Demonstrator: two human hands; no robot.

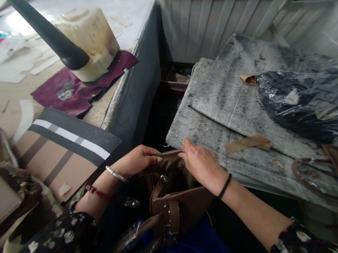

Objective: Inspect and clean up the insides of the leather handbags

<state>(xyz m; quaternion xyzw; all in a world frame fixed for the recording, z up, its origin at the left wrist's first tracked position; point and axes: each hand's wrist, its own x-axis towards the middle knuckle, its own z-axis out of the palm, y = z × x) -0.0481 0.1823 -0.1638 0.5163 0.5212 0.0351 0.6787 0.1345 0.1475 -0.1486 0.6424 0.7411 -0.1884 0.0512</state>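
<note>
My left grip and my right grip are both closed on the top edge of the brown bag. The bag sits in my lap, just under both grips, and hangs down toward me.

I think it is soft and bendy, like leather, so it will flop if I hold only one side. It does not look very heavy. The top edge between my grips looks like the best place to hold it, or else the strap below my grips. The skin looks smooth, so I think the pinch must be firm.

The bag is plain brown, with small shiny metal bits by the strap. Its mouth is open and dark inside.

Just past my right grip is the grey worktop with a tan scrap on it. Off to the left of my left grip lies a striped board.
</note>
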